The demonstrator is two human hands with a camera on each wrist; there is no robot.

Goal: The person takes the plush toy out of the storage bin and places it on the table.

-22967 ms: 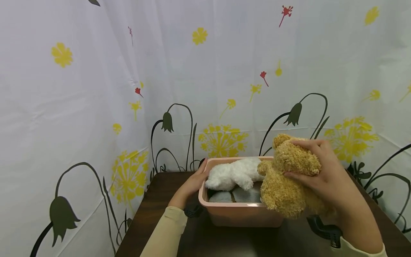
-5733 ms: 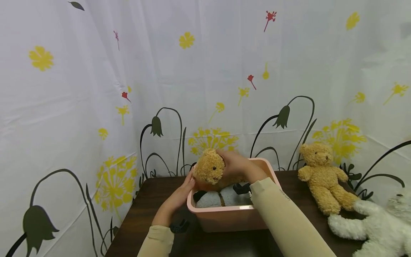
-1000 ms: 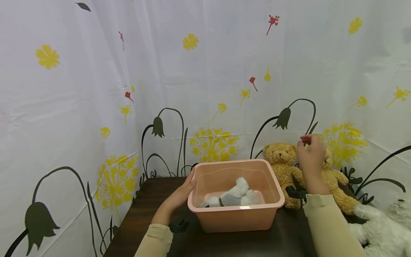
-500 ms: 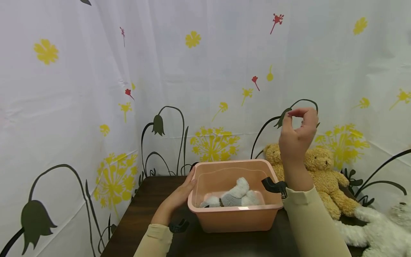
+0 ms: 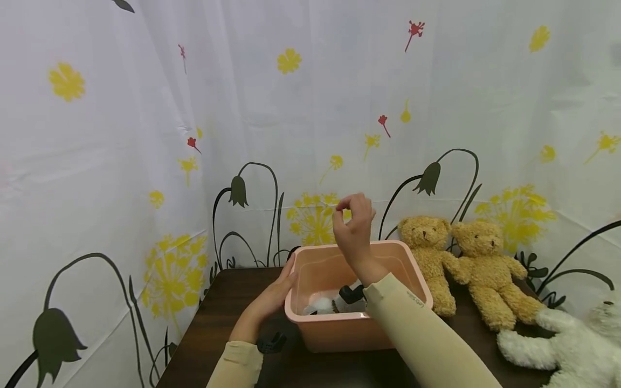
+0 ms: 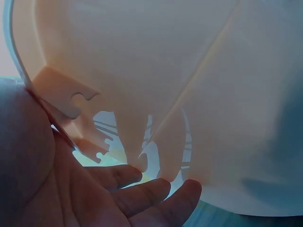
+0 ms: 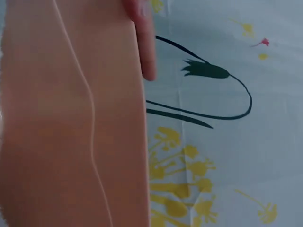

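Note:
A pink plastic bin (image 5: 344, 337) stands upright on the dark table. My left hand (image 5: 269, 296) grips its left end, thumb at the rim, and in the left wrist view three fingertips (image 6: 163, 187) touch the outer wall. Inside lies a grey-and-white plush toy (image 5: 342, 305) with a brown strap, partly hidden by my right wrist. My right hand (image 5: 351, 229) is raised over the bin, thumb and forefinger loosely bent into a ring with nothing visible between them. The right wrist view is mostly filled by the bin's wall (image 7: 47, 118).
Two golden teddy bears (image 5: 427, 256) (image 5: 485, 264) sit side by side to the bin's right. Closer to me at the right edge lies a white plush bear (image 5: 582, 342), cut off by the frame. A flower-printed curtain (image 5: 271, 118) hangs behind the dark wooden table (image 5: 218, 318).
The white bear and a second golden bear have come out of the bin to the right side. In the last second my right hand left the bears and moved left over the bin.

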